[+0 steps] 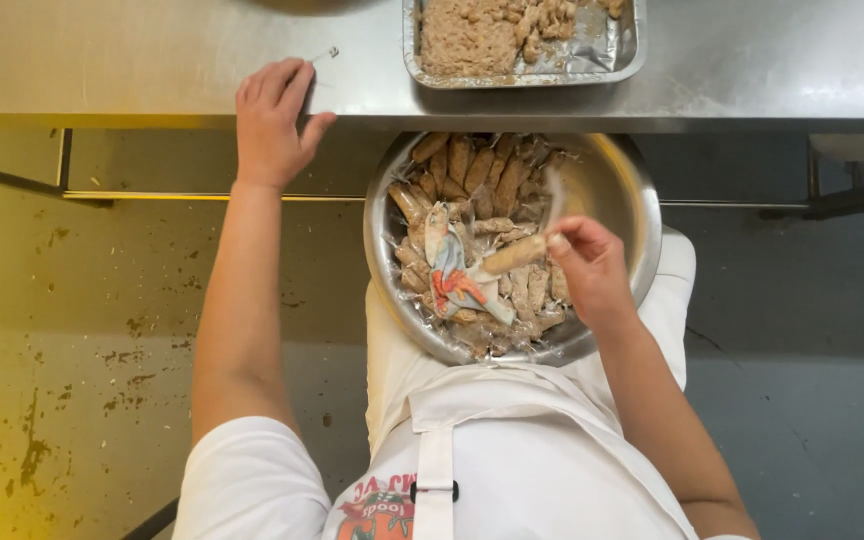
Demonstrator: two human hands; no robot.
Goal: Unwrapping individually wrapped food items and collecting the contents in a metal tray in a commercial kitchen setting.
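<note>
fingertips of your right hand point(592, 268) are pinched on one floury strip point(514, 253), lifted just over the heaped metal bowl point(620, 180) on your lap, so keep that grip light and carry it level toward the foil tray point(624, 52) ahead on the tabletop point(152, 60), where your left hand point(272, 120) lies flat and open, holding nothing, steadying you. the tray is cut off at the top edge, its crumbed contents blur together, and what the bowl rests on is hidden beneath it.
</note>
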